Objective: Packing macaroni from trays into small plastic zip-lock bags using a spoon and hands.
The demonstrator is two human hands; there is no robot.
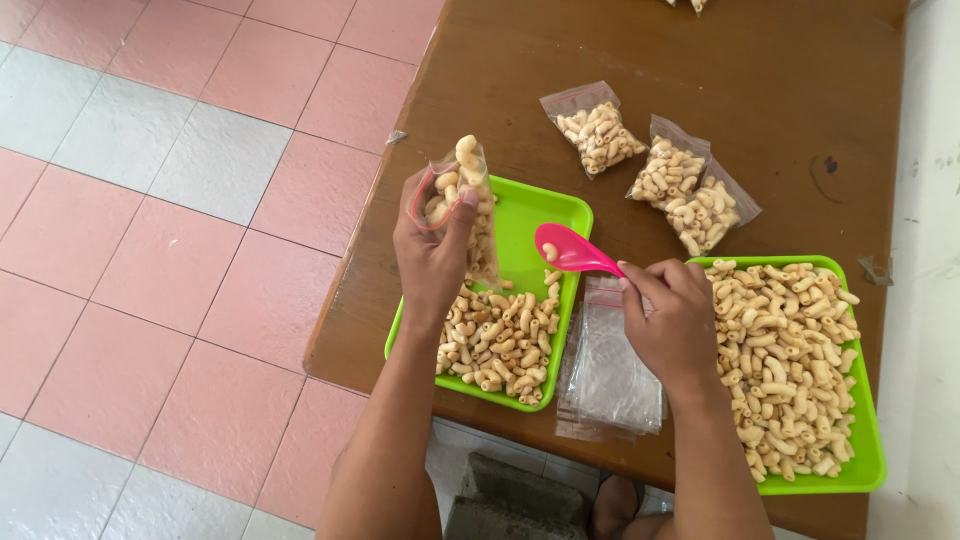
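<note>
My left hand [432, 252] holds up a small clear zip bag [462, 195] partly filled with curled macaroni snacks, above the left green tray [530, 212]. My right hand [672, 322] grips a pink plastic spoon [572, 250] whose bowl points toward the bag and hovers over that tray. The left tray holds a loose heap of snacks [500, 335] at its near end. A stack of empty clear bags [608, 365] lies on the table between the two trays, partly under my right hand.
A second green tray [868, 462] on the right is piled with snacks. Three filled bags lie behind the trays [596, 132], [668, 170], [712, 212]. The brown wooden table [700, 70] ends at left over a tiled floor [180, 200]. A wall runs along the right.
</note>
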